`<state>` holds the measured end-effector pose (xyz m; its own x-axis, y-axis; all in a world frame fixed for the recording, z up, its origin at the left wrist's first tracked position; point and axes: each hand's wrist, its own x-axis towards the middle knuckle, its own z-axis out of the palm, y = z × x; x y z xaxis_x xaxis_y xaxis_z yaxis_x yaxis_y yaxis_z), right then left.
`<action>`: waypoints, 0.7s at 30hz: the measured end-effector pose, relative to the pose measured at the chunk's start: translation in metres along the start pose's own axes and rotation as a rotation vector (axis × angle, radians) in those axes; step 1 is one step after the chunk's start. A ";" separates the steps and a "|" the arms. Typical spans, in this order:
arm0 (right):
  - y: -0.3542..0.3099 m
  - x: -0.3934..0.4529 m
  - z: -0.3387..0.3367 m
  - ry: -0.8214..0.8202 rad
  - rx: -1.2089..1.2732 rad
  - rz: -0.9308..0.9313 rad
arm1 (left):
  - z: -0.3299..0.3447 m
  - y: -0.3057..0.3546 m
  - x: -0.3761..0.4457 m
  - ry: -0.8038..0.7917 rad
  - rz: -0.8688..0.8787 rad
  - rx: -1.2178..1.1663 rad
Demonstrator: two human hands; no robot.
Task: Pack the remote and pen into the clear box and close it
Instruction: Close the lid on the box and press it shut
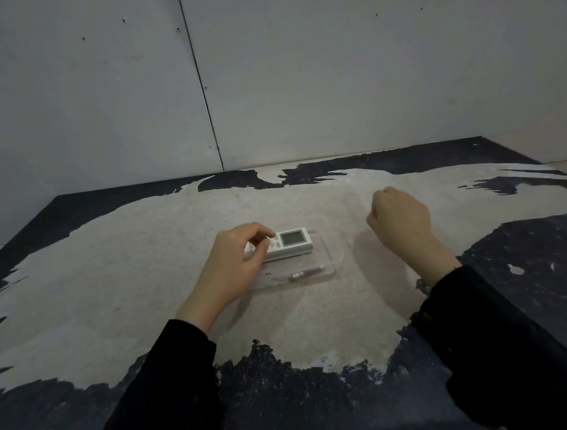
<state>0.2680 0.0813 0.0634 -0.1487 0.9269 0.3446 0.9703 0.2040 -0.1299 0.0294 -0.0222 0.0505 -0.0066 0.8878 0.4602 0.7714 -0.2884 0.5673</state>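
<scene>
Remote [284, 243], white, small grey screen, lies in the clear box [331, 245] with the pen [305, 273] just beside it on the near side; left hand [236, 268] pinches its left end with curled fingers, right hand [401, 217] hangs right of the box, loosely fisted, holding nothing visible. Likely light, stiff and smooth, best gripped across its long edges. No legible lettering; box lid not discernible.

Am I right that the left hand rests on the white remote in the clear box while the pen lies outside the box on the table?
Not quite. The head view shows the pen inside the clear box, near its front edge. The left hand does rest on the white remote in the box.
</scene>
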 end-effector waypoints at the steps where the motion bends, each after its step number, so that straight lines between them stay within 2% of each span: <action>1: -0.002 0.000 -0.005 0.089 0.059 -0.082 | 0.000 -0.001 0.001 0.042 0.018 0.006; 3: -0.009 -0.001 -0.016 0.164 0.159 -0.315 | 0.000 -0.002 0.001 0.135 0.029 0.008; 5: -0.018 -0.008 -0.025 0.144 0.256 -0.556 | 0.002 0.001 0.001 0.210 0.006 -0.038; 8: -0.032 -0.020 -0.032 0.062 0.429 -0.689 | -0.001 0.007 0.001 0.312 -0.047 -0.090; 11: -0.037 -0.024 -0.035 -0.012 0.661 -0.630 | -0.007 0.007 0.002 0.419 0.011 -0.077; 15: -0.033 -0.021 -0.039 0.017 1.020 -0.439 | -0.014 0.017 0.002 0.426 0.020 -0.203; 18: -0.033 -0.019 -0.032 0.007 1.124 -0.324 | -0.017 0.023 0.003 0.458 -0.051 -0.420; 21: -0.043 -0.021 -0.016 -0.035 1.105 -0.232 | -0.015 0.015 0.006 0.464 -0.127 -0.467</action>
<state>0.2327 0.0476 0.0767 -0.3250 0.8353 0.4434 0.2207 0.5229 -0.8233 0.0314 -0.0265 0.0726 -0.4324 0.7091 0.5570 0.3906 -0.4095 0.8245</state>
